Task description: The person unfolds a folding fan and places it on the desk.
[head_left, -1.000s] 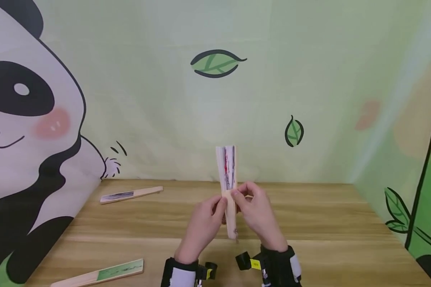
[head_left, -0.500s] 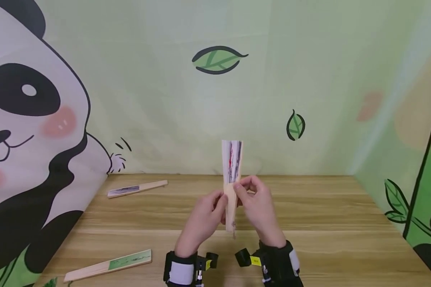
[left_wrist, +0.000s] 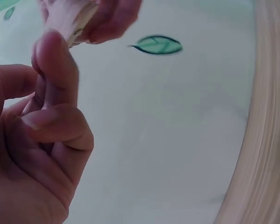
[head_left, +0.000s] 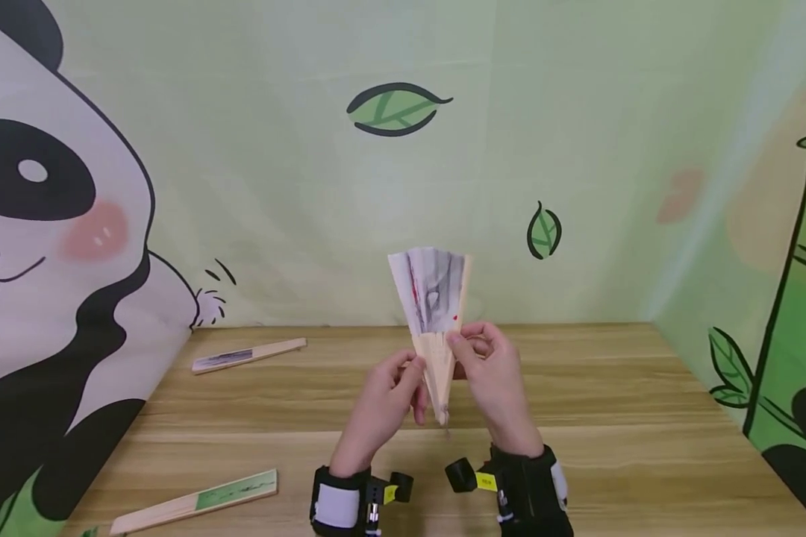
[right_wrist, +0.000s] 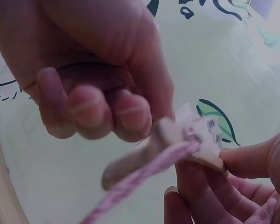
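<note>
A folding fan with pale wooden ribs and a white leaf printed in grey and red stands partly spread, its pivot end down. My left hand pinches its left edge between thumb and finger. The right hand pinches the opposite edge a little higher. Up close in the left wrist view, my left hand covers part of the ribs. In the right wrist view a blurred pink cord hangs from the fan's pivot end, beside my right hand.
Two folded fans lie at the left of the wooden table: a grey-printed fan near the back and a green fan nearer the front. Behind the table rises a cloth backdrop with a printed panda and leaves.
The fan has gone from nearly folded to partly spread, its leaf widening both left and right. My hands have drawn slightly apart, still gripping it. The head view has shifted a little.
</note>
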`<state>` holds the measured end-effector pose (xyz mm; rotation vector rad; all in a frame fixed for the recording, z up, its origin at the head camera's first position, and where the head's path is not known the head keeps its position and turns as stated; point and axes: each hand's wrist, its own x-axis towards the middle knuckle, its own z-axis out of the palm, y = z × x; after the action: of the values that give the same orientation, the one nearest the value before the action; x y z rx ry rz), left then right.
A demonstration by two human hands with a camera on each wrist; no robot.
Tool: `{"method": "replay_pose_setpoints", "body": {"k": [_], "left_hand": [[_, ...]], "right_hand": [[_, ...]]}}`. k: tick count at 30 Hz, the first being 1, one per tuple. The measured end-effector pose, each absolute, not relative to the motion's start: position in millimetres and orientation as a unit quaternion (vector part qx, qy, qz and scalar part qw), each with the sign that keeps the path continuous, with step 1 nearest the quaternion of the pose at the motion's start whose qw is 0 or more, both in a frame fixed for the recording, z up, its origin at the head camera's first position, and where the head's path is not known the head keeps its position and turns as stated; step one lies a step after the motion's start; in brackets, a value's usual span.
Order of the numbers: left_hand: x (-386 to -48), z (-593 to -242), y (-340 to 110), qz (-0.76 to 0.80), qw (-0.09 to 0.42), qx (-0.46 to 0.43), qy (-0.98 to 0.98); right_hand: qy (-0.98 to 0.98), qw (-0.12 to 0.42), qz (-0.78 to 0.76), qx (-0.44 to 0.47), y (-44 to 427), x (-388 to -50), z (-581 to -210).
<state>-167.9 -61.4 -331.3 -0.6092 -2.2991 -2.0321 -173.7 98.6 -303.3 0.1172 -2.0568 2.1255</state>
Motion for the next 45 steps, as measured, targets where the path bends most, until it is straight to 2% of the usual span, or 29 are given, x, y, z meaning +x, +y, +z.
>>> {"method": "replay_pose_setpoints", "body": {"k": [13, 21, 38, 45], "left_hand": [[-175.0, -340.0, -50.9, -0.723, -0.007, -0.161, -0.672], [-174.3, -343.6, -49.9, -0.749, -0.005, -0.135, -0.648], [-175.7, -344.4, -57.1, -0.774, 0.001, -0.112, -0.624], [-175.1, -342.6, -58.8, -0.777, 0.009, -0.107, -0.621]], "right_hand": [[-0.679, 0.093, 0.727, 0.039, 103.4, -176.2, -305.4], [-0.642, 0.052, 0.762, 0.062, 105.3, -175.1, -307.0], [-0.634, 0.05, 0.77, 0.047, 105.5, -176.3, -305.6], [-0.626, 0.066, 0.776, 0.036, 106.7, -176.3, -305.9]]}}
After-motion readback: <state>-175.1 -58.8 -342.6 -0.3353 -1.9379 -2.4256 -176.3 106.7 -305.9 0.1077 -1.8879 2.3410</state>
